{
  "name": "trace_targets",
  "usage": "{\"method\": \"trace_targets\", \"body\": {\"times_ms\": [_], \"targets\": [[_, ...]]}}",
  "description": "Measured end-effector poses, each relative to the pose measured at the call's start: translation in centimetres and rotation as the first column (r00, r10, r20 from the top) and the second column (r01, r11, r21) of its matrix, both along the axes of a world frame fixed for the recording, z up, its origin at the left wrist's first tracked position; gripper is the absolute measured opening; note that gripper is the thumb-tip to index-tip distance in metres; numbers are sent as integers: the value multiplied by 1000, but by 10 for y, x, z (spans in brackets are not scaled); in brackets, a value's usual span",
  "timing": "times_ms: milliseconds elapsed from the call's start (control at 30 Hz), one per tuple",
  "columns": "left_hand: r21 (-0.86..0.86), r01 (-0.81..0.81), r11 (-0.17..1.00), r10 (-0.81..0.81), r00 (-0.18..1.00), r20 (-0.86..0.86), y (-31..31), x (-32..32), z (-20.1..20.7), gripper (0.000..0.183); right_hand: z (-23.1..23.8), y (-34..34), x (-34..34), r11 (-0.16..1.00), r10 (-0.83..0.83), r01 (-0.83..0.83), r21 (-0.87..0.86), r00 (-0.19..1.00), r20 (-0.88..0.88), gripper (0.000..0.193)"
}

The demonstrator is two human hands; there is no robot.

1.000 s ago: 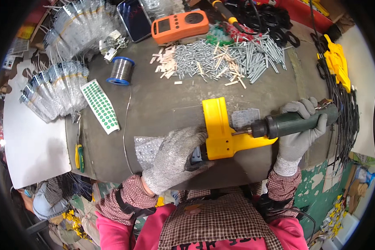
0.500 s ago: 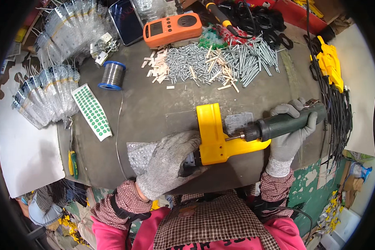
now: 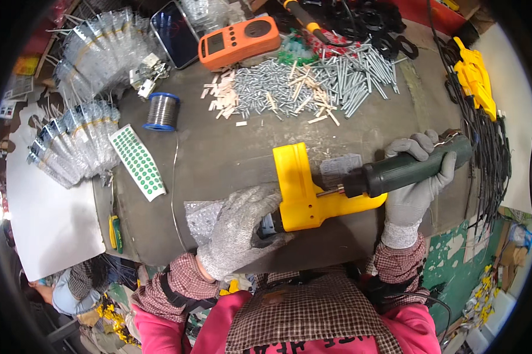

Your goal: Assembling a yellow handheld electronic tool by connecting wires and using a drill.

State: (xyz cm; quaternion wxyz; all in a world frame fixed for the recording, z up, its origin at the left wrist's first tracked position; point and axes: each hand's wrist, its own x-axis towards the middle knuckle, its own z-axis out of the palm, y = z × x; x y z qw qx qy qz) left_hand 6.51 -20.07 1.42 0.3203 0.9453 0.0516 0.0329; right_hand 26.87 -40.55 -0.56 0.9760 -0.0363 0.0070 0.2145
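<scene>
Over the last second little has shifted in the work itself: the whole view slides and tilts a touch, while the hands and what they carry keep the same arrangement. The left grip, in a grey knit glove, is curled around the dark end of the yellow moulded plastic housing, which is held over the near half of the dark counter. The right grip, gloved too, has its fingers wrapped around the dark green cylindrical power driver. Its slim metal bit meets the housing just as it did a second ago, so I'd judge the screw-driving is under way rather than done; whether the bit is turning I can't tell, and any screw at its tip is hidden from me. Beyond, the heap of silvery metal screws lies well apart from both hands.
</scene>
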Motion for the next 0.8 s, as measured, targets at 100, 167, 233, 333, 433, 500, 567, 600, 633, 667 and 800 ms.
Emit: {"method": "trace_targets", "body": {"times_ms": [100,167,233,333,433,500,567,600,633,667,800], "targets": [[-43,0,999,4,997,77,-2,-3,-4,66,5,0,-5,998,-43,43,-55,999,-10,42],[-43,2,999,-5,997,-77,-3,1,5,68,14,4,-10,992,-86,82,-93,996,-38,46],[-28,-7,1000,5,997,-72,-3,-2,1,68,26,6,-16,829,-158,156,-538,987,43,56],[-15,-25,1000,25,1000,-16,-5,-4,-2,68,-6,-14,-4,951,48,-16,-308,994,96,63],[-24,-62,998,63,998,10,-6,-1,3,68,-12,-13,-5,995,93,-85,-43,969,231,74],[-37,-86,996,85,996,-19,-7,0,2,68,-4,-12,-9,997,78,-81,-1,956,282,77],[-59,-80,995,84,995,53,-5,-3,-2,67,7,-10,-14,998,63,-58,-31,982,176,80],[-53,-88,995,91,994,53,-5,-5,-5,67,9,-8,-15,998,69,-65,-26,982,176,80],[-101,-89,991,93,995,39,-5,-4,-8,67,11,-9,-14,998,56,-51,-42,990,130,78],[-149,-90,985,95,995,25,-4,-4,-9,67,12,-10,-13,998,42,-37,-58,996,85,77],[-165,-71,984,74,997,13,-2,-3,-8,67,7,-11,-9,991,126,-132,28,979,159,75]]}}
